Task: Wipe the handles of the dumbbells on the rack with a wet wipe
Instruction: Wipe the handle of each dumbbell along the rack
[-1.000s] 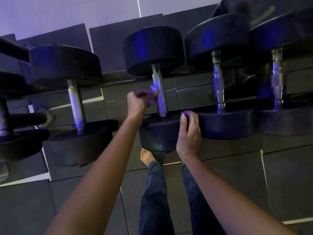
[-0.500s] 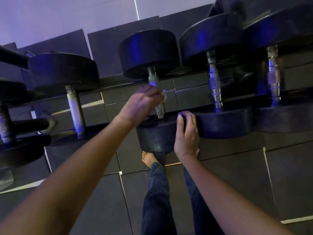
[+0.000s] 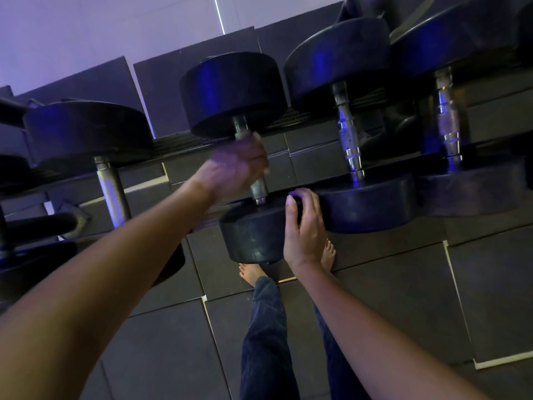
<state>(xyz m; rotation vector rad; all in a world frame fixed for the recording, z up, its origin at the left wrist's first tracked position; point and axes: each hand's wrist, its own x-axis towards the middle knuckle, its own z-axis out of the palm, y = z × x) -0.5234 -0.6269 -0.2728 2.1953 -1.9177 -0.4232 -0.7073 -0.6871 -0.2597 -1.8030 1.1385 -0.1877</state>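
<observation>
Dark floor mats [image 3: 403, 298], pale wall [image 3: 86, 30]. Rack [image 3: 173, 142] bears the centre dumbbell [image 3: 233, 93], long axis near-to-far, far head leaning left. Right hand [image 3: 302, 226] curls over the near head's rim. Left hand [image 3: 238, 168], blurred, wraps the handle [image 3: 258, 188]. Pale wet wipe [image 3: 256, 137] edge at the fingertips.

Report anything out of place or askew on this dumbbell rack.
Nothing looks askew: the dumbbells lie side by side, handles roughly parallel. One oddity: bare feet stand just below the dumbbell that the left hand and right hand hold.
</observation>
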